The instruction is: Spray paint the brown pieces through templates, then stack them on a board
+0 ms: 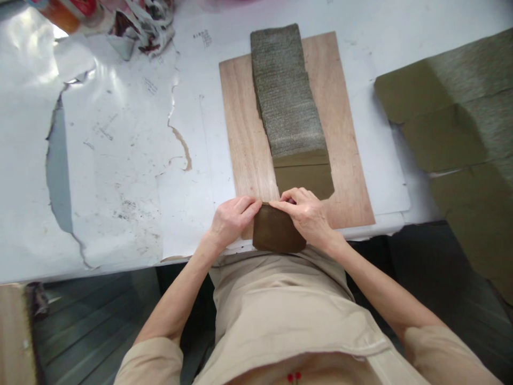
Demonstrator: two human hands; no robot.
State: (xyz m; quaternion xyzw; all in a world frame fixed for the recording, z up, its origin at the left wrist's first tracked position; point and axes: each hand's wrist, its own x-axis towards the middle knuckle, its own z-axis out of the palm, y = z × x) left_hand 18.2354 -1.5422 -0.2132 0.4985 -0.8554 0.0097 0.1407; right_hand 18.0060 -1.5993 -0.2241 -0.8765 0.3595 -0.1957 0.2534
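A dark olive-brown folded paper piece (277, 231) lies at the near edge of a wooden board (244, 133). My left hand (233, 216) presses its fingers, held together, on the piece's top left edge. My right hand (305, 212) pinches the top edge from the right, fingers curled. Just beyond my hands a long fanned stack of the same olive paper pieces (286, 101) runs up the middle of the board, its nearest pieces showing flat olive faces (303, 174).
The board rests on a white table (120, 160) covered with torn, stained white paper. Large flat olive cardboard sheets (457, 128) lie at the right. Crumpled scraps and an orange container (64, 13) sit at the far left corner. The table's near edge runs below my hands.
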